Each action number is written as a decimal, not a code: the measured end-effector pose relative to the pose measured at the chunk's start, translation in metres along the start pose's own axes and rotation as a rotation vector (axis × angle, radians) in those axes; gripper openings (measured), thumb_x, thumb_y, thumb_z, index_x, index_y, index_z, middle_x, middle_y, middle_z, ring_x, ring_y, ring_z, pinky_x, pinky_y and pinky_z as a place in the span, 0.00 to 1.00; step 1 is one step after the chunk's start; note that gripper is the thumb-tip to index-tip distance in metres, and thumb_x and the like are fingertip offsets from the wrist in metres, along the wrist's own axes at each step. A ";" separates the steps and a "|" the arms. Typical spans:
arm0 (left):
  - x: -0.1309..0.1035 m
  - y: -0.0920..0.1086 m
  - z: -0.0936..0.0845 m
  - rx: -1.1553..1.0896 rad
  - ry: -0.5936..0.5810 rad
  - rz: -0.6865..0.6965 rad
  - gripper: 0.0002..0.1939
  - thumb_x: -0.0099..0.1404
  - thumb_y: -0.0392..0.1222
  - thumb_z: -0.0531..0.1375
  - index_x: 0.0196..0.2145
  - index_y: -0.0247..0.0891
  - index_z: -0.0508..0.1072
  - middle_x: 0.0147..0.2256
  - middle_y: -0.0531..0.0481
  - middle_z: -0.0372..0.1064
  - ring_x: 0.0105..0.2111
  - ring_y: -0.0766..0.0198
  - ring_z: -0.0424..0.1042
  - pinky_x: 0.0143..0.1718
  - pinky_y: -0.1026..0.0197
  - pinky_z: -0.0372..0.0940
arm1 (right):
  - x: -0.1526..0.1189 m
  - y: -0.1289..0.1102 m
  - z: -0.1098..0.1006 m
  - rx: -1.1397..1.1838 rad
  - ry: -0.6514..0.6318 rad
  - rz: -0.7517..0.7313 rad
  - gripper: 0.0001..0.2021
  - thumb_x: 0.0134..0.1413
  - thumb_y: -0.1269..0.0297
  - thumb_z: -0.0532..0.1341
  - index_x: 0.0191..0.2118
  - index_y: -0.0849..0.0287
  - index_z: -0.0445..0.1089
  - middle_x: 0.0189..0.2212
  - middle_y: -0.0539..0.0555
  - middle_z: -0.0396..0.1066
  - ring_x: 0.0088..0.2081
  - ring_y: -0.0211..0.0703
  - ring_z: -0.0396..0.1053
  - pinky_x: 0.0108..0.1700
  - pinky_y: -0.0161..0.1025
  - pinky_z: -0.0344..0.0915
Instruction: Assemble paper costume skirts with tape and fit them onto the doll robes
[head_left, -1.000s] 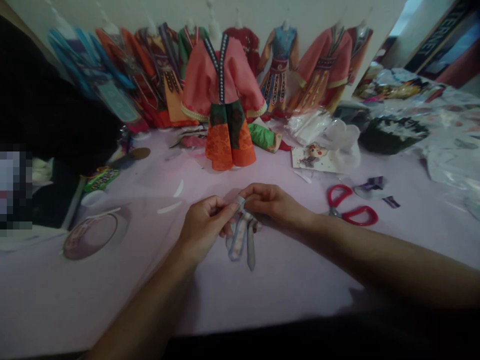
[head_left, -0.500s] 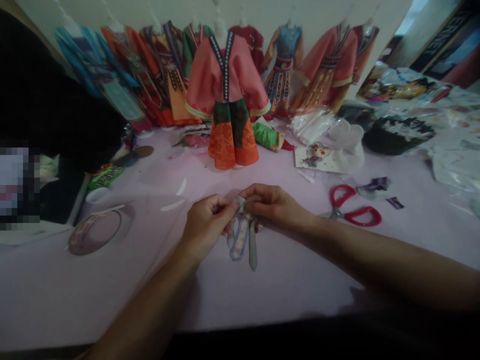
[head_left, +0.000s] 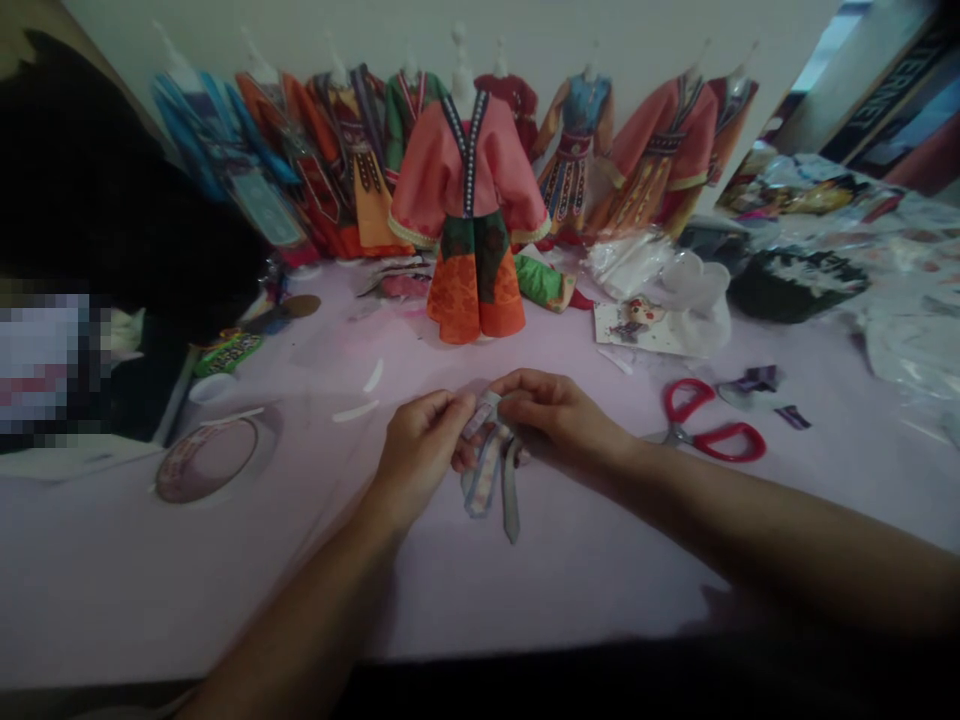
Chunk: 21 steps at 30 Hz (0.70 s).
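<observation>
Between my two hands is a small piece of pale fabric strips point(head_left: 487, 470), with pointed ends hanging down; one strip is patterned with a bluish edge, another is plain grey. My left hand point(head_left: 425, 445) pinches its upper left part between thumb and fingers. On the upper right, my right hand point(head_left: 551, 415) grips it with curled fingers, which hide part of the fabric. Just beyond my hands a doll-size outfit stands on a form, with a pink jacket point(head_left: 499, 150) and orange-and-green trousers point(head_left: 480, 290). Red-handled scissors point(head_left: 686, 435) lie to the right of my right hand.
A roll of tape point(head_left: 208, 460) lies at the left, near a green packet point(head_left: 227, 352). More dressed doll forms line the back wall. Purple fabric scraps point(head_left: 754, 380), a card point(head_left: 637, 325) and clear plastic wrapping point(head_left: 915, 330) are at the right.
The view has shifted slightly, so things sit a little lower and to the right. My left fingers have moved on the fabric, and a patterned patch now shows between my hands.
</observation>
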<state>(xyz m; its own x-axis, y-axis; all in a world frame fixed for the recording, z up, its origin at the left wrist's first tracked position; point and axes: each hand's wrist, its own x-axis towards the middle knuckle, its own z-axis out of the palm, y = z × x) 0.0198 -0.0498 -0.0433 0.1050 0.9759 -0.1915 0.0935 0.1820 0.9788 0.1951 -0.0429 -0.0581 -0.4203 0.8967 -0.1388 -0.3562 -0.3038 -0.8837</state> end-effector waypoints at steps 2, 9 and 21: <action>0.000 0.001 0.000 -0.012 -0.001 -0.015 0.15 0.60 0.51 0.63 0.25 0.37 0.70 0.20 0.54 0.70 0.15 0.70 0.67 0.17 0.68 0.59 | 0.000 -0.001 0.001 0.000 -0.001 0.000 0.10 0.55 0.64 0.68 0.41 0.60 0.69 0.26 0.49 0.75 0.21 0.34 0.68 0.22 0.32 0.63; 0.000 0.001 0.002 -0.050 -0.014 -0.037 0.15 0.59 0.51 0.64 0.26 0.38 0.70 0.22 0.53 0.72 0.15 0.69 0.68 0.18 0.67 0.61 | 0.002 0.000 0.005 -0.020 0.020 -0.011 0.15 0.52 0.59 0.71 0.40 0.58 0.68 0.26 0.51 0.77 0.24 0.39 0.74 0.22 0.33 0.65; -0.001 0.004 0.001 0.033 -0.013 -0.010 0.16 0.58 0.52 0.65 0.25 0.38 0.70 0.19 0.54 0.70 0.15 0.70 0.66 0.18 0.67 0.59 | 0.005 0.000 0.007 -0.007 0.085 -0.037 0.13 0.52 0.62 0.69 0.42 0.59 0.69 0.25 0.47 0.74 0.20 0.35 0.68 0.19 0.32 0.62</action>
<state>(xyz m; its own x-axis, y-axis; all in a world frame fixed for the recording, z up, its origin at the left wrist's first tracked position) 0.0214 -0.0502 -0.0398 0.1168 0.9723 -0.2027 0.1277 0.1877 0.9739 0.1871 -0.0407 -0.0555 -0.3342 0.9315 -0.1433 -0.3642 -0.2679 -0.8920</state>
